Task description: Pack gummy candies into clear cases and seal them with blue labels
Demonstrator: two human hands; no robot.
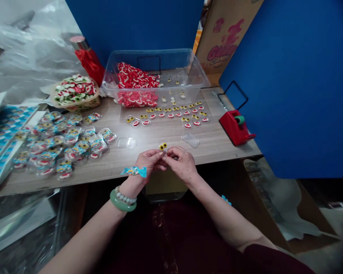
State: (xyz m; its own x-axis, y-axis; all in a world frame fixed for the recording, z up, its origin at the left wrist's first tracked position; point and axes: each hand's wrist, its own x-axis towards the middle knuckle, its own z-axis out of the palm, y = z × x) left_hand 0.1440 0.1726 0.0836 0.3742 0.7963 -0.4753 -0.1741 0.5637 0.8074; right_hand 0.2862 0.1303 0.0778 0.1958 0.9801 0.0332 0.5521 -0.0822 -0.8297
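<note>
Left hand (150, 161) and right hand (181, 163) — fingers (162, 155) narrowly pinched, holding a yellow gummy eye pair (162, 146) over the wood-grain table (160, 131); filled clear packs (82, 146) heaped at left — loose gummy rows (171, 114) and a clear plastic bin (188, 64) of red gummy lips (137, 80) left unpacked

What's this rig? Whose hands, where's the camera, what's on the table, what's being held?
There's no machine here. These are a person's bare left hand and right hand, seen from a single camera worn on the head, looking forward and down. Their fingers meet around two yellow candy eyes. On the wood-grain table sit a clear plastic tub holding red-and-white gummy lips, small clear plastic shells, a heap of clear packs with blue-and-yellow labels, and a red tape dispenser.
</note>
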